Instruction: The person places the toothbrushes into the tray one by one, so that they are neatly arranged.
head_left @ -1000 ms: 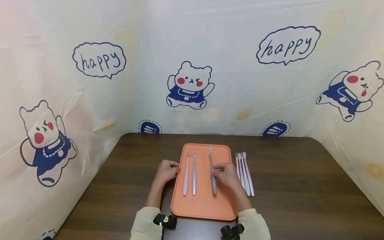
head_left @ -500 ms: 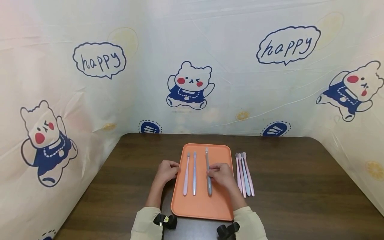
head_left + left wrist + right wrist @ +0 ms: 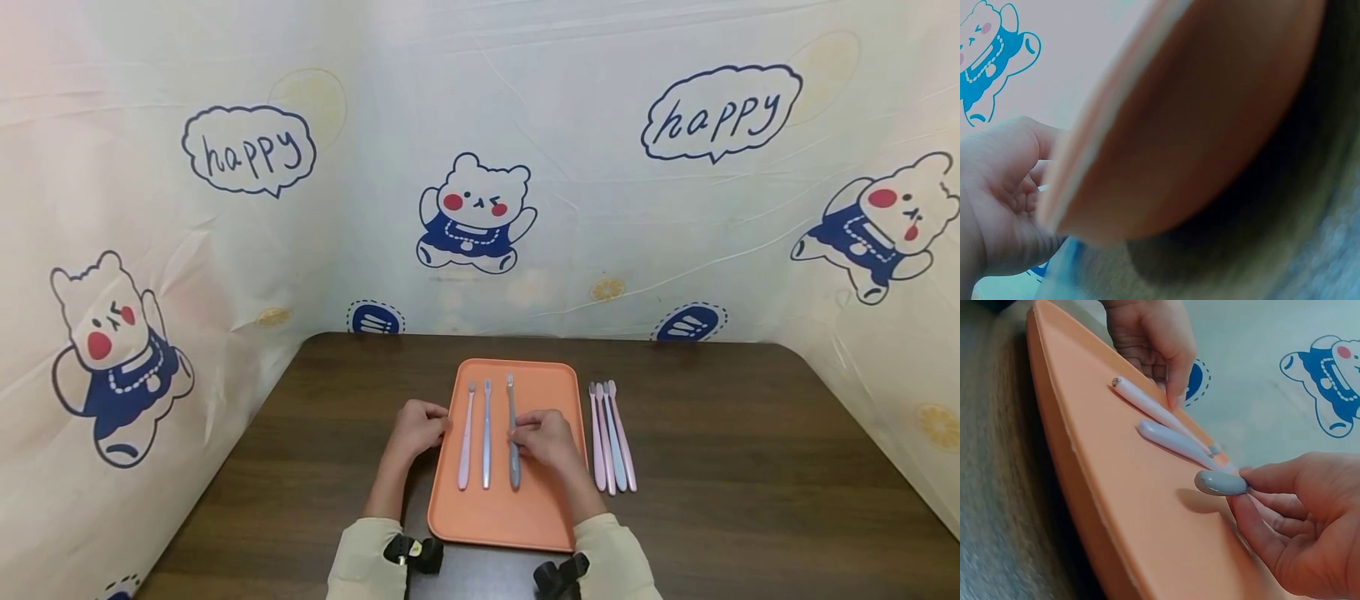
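An orange tray (image 3: 480,523) lies on the table with a pink toothbrush (image 3: 465,450) and a light blue toothbrush (image 3: 486,450) side by side on its left half. My right hand (image 3: 546,437) pinches a grey toothbrush (image 3: 514,475) between thumb and fingers, upright in line with the other two and just to their right. In the right wrist view, the grey handle hovers over the tray and casts a shadow on it. At the tray's left edge, my left hand (image 3: 420,427) grips the rim; in the left wrist view the tray's underside hides part of that hand (image 3: 1007,194).
Several pink and blue toothbrushes (image 3: 611,442) lie in a close bunch on the dark wooden table (image 3: 720,450), right of the tray. A printed curtain (image 3: 360,192) closes off the back and both sides.
My right hand has moved left with the grey toothbrush, bringing it closer to the light blue one and turning it straighter. My left hand has stayed at the tray's edge.
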The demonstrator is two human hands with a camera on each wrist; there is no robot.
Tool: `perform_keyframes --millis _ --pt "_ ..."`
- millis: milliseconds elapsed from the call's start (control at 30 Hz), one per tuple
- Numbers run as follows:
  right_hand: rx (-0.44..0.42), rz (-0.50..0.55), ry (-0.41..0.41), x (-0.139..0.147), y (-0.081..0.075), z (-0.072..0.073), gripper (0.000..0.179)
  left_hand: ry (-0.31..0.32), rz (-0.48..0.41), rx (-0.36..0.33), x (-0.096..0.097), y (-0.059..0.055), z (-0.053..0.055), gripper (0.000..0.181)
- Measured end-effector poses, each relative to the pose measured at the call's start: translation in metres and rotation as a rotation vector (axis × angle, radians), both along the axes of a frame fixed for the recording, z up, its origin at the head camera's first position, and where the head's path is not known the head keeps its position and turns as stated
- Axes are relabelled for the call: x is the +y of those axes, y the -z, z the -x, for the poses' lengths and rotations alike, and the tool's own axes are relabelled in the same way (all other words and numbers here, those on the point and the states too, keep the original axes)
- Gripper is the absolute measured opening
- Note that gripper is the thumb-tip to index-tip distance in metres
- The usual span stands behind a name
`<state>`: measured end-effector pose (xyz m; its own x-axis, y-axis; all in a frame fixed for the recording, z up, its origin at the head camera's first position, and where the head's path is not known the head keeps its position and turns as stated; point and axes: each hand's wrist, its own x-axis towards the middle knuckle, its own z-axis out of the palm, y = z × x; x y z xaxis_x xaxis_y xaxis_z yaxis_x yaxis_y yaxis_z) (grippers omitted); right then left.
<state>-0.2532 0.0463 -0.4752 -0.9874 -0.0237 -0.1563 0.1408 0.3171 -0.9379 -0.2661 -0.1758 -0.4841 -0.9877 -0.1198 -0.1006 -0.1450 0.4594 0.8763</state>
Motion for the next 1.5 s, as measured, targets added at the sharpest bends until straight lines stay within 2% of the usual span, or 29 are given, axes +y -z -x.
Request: perform_keyframes --millis 500,967,1500 --pt "0.014 -0.067 0.026 -0.01 0.003 0.002 0.014 -0.008 0.001 0.007 0.0 -0.001 0.001 0.021" --pt "0.03 -0.193 0.036 -0.018 0.002 0.002 0.013 -0.008 0.015 0.0 0.0 0.002 0.002 0.02" --pt "0.038 -0.171 -0.012 -0.014 0.003 0.001 0.02 -0.01 0.015 -0.009 0.0 0.002 0.003 0.021"
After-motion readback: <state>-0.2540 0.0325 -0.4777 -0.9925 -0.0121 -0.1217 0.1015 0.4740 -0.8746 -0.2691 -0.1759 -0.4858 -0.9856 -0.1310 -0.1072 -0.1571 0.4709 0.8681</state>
